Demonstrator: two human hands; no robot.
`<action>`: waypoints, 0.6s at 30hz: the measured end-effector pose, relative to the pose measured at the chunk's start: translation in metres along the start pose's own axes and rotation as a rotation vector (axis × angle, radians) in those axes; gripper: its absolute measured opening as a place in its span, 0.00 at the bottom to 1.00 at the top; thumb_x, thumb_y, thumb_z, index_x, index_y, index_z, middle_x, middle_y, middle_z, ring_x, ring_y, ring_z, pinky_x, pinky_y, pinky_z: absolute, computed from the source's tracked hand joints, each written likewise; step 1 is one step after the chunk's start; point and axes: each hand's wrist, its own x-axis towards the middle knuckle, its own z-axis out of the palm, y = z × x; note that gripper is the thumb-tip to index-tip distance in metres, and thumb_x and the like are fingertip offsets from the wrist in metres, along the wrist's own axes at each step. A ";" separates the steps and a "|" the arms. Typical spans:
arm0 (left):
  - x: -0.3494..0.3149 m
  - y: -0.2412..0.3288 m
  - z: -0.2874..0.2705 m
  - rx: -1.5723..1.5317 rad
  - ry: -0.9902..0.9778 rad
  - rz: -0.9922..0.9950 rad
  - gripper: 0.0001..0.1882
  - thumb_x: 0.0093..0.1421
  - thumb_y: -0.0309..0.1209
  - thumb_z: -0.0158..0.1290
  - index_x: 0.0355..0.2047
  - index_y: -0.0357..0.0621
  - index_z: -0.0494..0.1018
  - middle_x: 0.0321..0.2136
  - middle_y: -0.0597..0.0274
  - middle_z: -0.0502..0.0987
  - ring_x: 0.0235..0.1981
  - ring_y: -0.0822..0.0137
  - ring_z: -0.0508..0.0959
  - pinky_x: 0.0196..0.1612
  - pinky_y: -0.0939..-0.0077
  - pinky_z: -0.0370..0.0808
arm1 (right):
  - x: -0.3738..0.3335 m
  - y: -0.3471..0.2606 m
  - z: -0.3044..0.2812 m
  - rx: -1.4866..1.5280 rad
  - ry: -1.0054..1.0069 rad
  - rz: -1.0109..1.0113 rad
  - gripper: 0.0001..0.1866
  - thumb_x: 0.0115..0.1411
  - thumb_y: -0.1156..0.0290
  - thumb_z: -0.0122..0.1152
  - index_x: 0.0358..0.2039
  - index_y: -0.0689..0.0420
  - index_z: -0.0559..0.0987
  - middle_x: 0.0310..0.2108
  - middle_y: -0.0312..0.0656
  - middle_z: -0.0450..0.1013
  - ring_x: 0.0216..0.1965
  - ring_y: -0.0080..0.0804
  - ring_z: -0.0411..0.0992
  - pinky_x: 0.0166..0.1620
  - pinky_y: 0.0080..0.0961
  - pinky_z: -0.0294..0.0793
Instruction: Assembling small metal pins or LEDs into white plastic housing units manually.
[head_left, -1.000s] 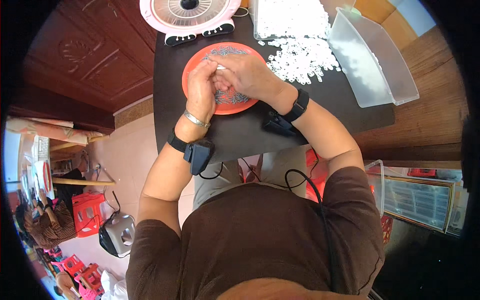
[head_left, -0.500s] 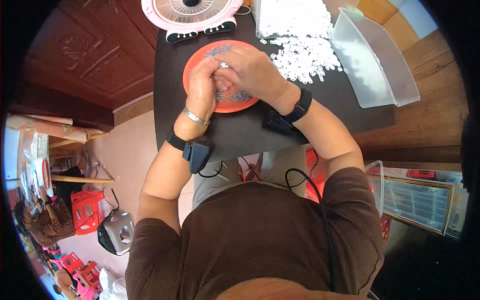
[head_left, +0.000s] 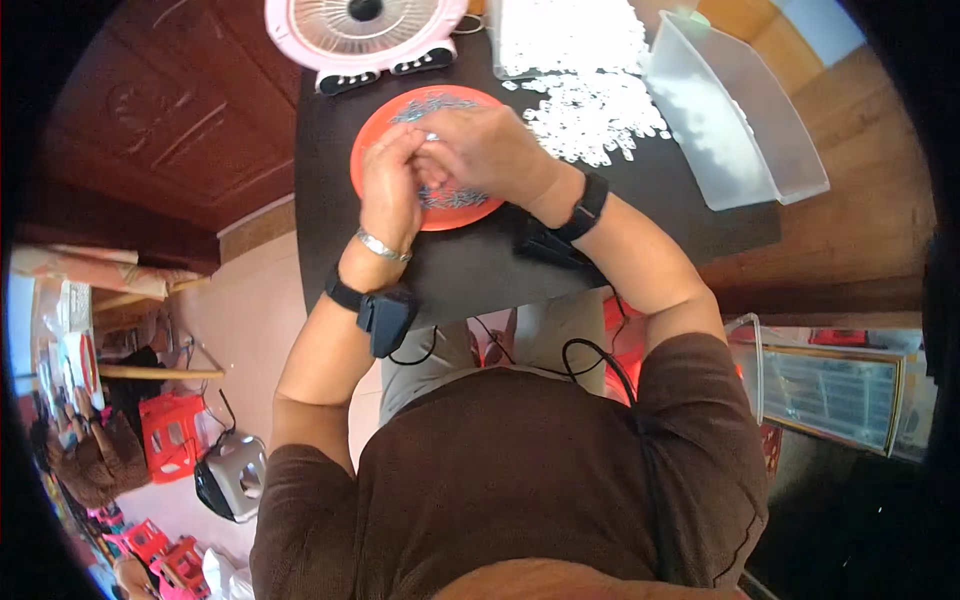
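My left hand (head_left: 388,190) and my right hand (head_left: 492,148) meet over an orange-red plate (head_left: 362,150), fingers curled and fingertips close together. A small white plastic piece (head_left: 432,137) shows between the left thumb and the right fingers. Whatever else the right fingers pinch is hidden behind the hand. Small grey metal screws or nails (head_left: 456,198) lie spread in the plate, partly covered by my hands. To the right of the plate, many small white plastic pieces (head_left: 590,125) are heaped loose on the dark table.
A pink fan (head_left: 365,35) stands at the back left of the table (head_left: 450,270). Behind the loose heap is a clear bin (head_left: 497,40) full of white pieces. Another translucent bin (head_left: 720,150) lies at the right. A black cable (head_left: 600,350) hangs near my lap.
The whole view has shifted slightly, moving the table and plate a little left. My hands stay together over the plate, with small finger movement.
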 end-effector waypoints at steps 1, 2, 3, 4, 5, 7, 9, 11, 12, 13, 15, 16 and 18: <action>0.000 0.001 0.000 -0.003 0.000 0.001 0.09 0.58 0.26 0.41 0.26 0.37 0.70 0.18 0.59 0.74 0.14 0.72 0.71 0.18 0.83 0.67 | 0.000 0.002 0.002 -0.019 0.006 -0.038 0.08 0.53 0.66 0.56 0.27 0.57 0.71 0.21 0.43 0.72 0.25 0.41 0.73 0.28 0.33 0.72; -0.002 0.002 0.001 -0.005 0.025 -0.008 0.09 0.58 0.25 0.41 0.26 0.37 0.70 0.18 0.59 0.74 0.14 0.71 0.71 0.18 0.82 0.68 | 0.003 0.000 0.002 0.009 0.050 -0.068 0.08 0.53 0.66 0.55 0.26 0.57 0.70 0.21 0.43 0.72 0.25 0.41 0.73 0.27 0.33 0.72; -0.002 0.002 0.000 -0.008 0.011 -0.001 0.09 0.58 0.25 0.41 0.26 0.37 0.69 0.19 0.60 0.73 0.14 0.71 0.71 0.19 0.82 0.68 | 0.002 0.001 0.003 0.000 0.043 -0.064 0.08 0.53 0.66 0.55 0.26 0.57 0.71 0.21 0.42 0.72 0.24 0.41 0.73 0.27 0.32 0.72; -0.001 0.002 0.001 -0.012 -0.002 0.006 0.08 0.59 0.25 0.41 0.26 0.38 0.69 0.19 0.60 0.73 0.14 0.71 0.71 0.19 0.83 0.68 | 0.001 0.003 0.003 -0.008 0.036 -0.060 0.08 0.53 0.66 0.54 0.26 0.56 0.71 0.21 0.42 0.71 0.24 0.40 0.73 0.27 0.32 0.72; -0.003 0.003 -0.001 -0.027 -0.026 0.018 0.08 0.59 0.26 0.41 0.26 0.38 0.69 0.19 0.60 0.73 0.15 0.71 0.71 0.19 0.83 0.68 | 0.002 0.002 0.004 -0.011 0.033 -0.068 0.07 0.53 0.66 0.54 0.26 0.56 0.71 0.21 0.42 0.71 0.24 0.40 0.73 0.27 0.31 0.72; -0.003 0.004 0.003 -0.021 -0.031 0.025 0.08 0.59 0.26 0.41 0.26 0.38 0.69 0.19 0.60 0.73 0.15 0.71 0.71 0.19 0.83 0.68 | 0.001 0.001 0.000 -0.013 0.045 -0.064 0.07 0.53 0.67 0.55 0.27 0.56 0.71 0.21 0.41 0.71 0.24 0.40 0.73 0.27 0.31 0.72; -0.004 0.005 0.002 -0.019 -0.038 0.043 0.08 0.59 0.26 0.41 0.26 0.38 0.69 0.19 0.60 0.73 0.16 0.71 0.71 0.19 0.83 0.68 | 0.004 -0.004 -0.001 0.005 0.057 -0.074 0.06 0.53 0.67 0.55 0.27 0.56 0.71 0.21 0.41 0.71 0.24 0.39 0.73 0.27 0.30 0.72; -0.004 0.006 0.003 -0.026 -0.044 0.045 0.08 0.59 0.27 0.42 0.27 0.38 0.70 0.20 0.61 0.74 0.16 0.73 0.71 0.20 0.83 0.68 | 0.004 -0.005 -0.005 -0.050 0.057 -0.041 0.07 0.51 0.68 0.58 0.30 0.56 0.75 0.25 0.40 0.74 0.27 0.35 0.74 0.30 0.26 0.74; -0.004 0.007 0.005 -0.002 -0.033 0.072 0.08 0.59 0.27 0.42 0.27 0.38 0.70 0.20 0.61 0.74 0.16 0.74 0.71 0.20 0.84 0.68 | 0.006 -0.009 -0.010 -0.023 0.035 -0.008 0.09 0.50 0.69 0.59 0.32 0.56 0.76 0.26 0.41 0.75 0.28 0.36 0.75 0.30 0.26 0.75; -0.005 0.007 0.006 0.023 -0.023 0.100 0.08 0.59 0.27 0.42 0.27 0.38 0.70 0.20 0.62 0.74 0.16 0.74 0.70 0.20 0.84 0.68 | 0.007 -0.008 -0.010 0.011 0.057 -0.017 0.10 0.49 0.69 0.60 0.33 0.57 0.77 0.26 0.42 0.75 0.28 0.37 0.75 0.31 0.26 0.75; -0.005 0.008 0.011 0.039 -0.001 0.133 0.08 0.59 0.26 0.42 0.27 0.39 0.70 0.18 0.64 0.72 0.16 0.76 0.69 0.21 0.85 0.66 | 0.008 -0.002 -0.010 0.088 0.104 -0.025 0.13 0.46 0.71 0.64 0.35 0.57 0.78 0.29 0.44 0.75 0.29 0.37 0.75 0.32 0.25 0.75; -0.005 0.010 0.014 0.035 0.009 0.136 0.08 0.59 0.26 0.41 0.26 0.39 0.70 0.18 0.66 0.71 0.16 0.77 0.68 0.21 0.86 0.66 | 0.010 -0.001 -0.010 0.096 0.104 -0.033 0.13 0.46 0.71 0.64 0.35 0.57 0.78 0.29 0.44 0.75 0.29 0.37 0.75 0.32 0.25 0.75; -0.006 0.012 0.011 0.073 0.044 0.131 0.09 0.59 0.26 0.41 0.26 0.39 0.70 0.17 0.67 0.70 0.16 0.78 0.68 0.22 0.87 0.65 | 0.012 -0.001 -0.011 0.171 0.188 -0.049 0.12 0.47 0.67 0.63 0.32 0.57 0.77 0.27 0.39 0.75 0.27 0.36 0.74 0.32 0.25 0.74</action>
